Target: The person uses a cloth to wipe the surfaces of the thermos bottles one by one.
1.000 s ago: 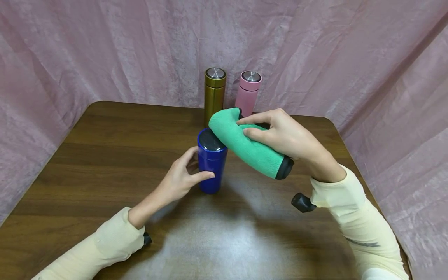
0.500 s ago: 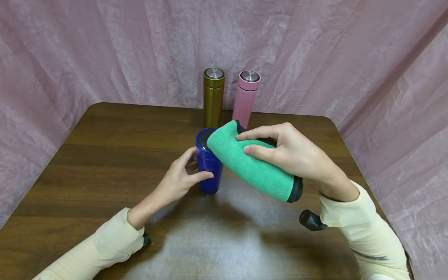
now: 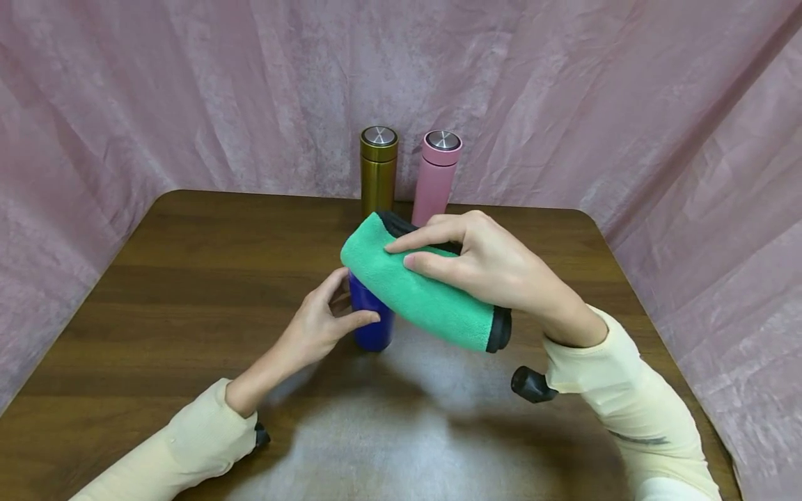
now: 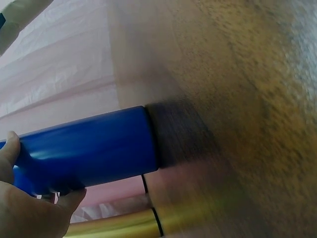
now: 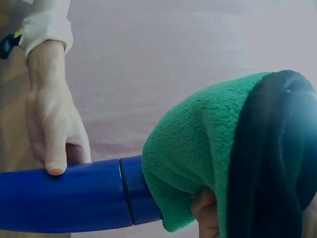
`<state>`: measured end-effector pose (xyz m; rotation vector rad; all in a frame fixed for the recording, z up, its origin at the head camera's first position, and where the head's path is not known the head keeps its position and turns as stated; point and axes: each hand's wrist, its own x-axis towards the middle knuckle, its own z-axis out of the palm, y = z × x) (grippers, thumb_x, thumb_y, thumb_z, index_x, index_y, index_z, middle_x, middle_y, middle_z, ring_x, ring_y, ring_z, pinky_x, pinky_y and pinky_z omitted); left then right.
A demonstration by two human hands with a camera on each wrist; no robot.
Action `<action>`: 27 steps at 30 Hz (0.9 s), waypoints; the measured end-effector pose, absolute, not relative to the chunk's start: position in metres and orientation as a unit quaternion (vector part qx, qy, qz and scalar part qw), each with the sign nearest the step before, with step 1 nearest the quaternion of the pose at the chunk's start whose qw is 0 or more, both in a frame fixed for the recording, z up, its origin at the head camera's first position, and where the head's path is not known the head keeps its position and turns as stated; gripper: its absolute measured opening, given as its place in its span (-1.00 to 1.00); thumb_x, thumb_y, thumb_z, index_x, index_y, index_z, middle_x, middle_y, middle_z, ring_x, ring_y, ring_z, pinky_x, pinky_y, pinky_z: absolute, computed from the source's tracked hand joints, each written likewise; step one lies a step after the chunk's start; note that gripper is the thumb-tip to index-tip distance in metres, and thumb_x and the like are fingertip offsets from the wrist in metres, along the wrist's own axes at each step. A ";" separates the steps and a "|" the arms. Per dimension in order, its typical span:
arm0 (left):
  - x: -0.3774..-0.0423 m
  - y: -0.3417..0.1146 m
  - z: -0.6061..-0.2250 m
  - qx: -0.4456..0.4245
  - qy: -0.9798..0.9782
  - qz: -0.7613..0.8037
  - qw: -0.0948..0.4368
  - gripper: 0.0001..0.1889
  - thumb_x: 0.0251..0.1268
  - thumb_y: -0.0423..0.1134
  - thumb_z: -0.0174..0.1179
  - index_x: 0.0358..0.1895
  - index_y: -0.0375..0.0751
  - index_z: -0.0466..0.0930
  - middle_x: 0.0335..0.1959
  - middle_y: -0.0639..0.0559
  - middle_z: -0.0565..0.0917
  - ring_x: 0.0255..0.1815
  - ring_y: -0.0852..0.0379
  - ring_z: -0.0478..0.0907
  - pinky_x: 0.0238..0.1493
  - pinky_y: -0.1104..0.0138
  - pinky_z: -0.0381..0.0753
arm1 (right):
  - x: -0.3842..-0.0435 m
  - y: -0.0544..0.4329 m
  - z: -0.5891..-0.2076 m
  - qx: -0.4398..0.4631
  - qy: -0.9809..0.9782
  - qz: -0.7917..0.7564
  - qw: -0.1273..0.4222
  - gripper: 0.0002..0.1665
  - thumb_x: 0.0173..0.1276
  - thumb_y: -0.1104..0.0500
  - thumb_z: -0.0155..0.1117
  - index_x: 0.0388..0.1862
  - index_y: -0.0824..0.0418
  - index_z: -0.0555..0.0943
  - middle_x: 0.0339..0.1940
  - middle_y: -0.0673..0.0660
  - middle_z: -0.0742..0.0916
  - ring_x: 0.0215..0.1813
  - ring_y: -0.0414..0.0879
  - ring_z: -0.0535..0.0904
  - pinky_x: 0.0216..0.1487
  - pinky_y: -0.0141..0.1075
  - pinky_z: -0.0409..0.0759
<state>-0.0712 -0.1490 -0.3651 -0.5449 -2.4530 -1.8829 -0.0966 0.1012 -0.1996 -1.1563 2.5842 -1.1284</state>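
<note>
Green cloth point(image 3: 426, 303) shifted left, fuzzy, black-edged, over blue tumbler point(image 3: 373, 330)

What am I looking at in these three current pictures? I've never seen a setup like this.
There is no machine here: these are a person's two bare hands. The widest picture comes from a camera on the head, looking forward and down. The other two come from cameras on the wrists, so the bottle looks sideways there, though it stands upright on the wooden table.

The left hand grips the blue bottle. The right hand holds a green cloth with dark edging against the bottle's top, hiding it. Behind stand a gold bottle and a pink bottle, in front of a pink curtain.
</note>
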 end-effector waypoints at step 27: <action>-0.071 -0.148 -0.366 -0.160 -0.780 -0.604 0.008 -0.26 0.23 -0.39 0.49 0.45 -0.33 0.34 0.23 -0.23 0.62 0.29 -0.10 0.58 0.31 0.07 0.57 | -0.139 0.088 -0.192 -0.268 0.889 -0.361 0.085 -0.72 0.45 0.13 0.32 0.07 -0.04 0.82 -0.01 -0.05 0.78 -0.16 -0.13 0.54 -0.09 -0.23 0.52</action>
